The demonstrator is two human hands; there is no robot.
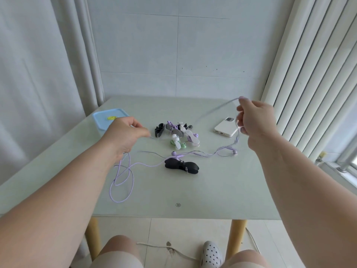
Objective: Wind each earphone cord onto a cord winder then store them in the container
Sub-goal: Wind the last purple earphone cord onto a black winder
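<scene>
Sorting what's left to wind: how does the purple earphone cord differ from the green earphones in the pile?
The purple earphone cord sprawls loose in loops across the table, while the green earphones sit bundled on a white winder. The left hand and right hand pinch the purple earphone cord; nothing touches the green earphones. Both lie outside the blue container.

Soft, even daylight enters from the window [347, 149] at the right edge. The pale tabletop [212, 190] shows only faint shadows and a mild sheen. Wide-angle distortion bows the blinds [309, 64] and curtain [38, 74] at the sides. The raised lavender earphone cord [218, 109] is motion-blurred.
</scene>
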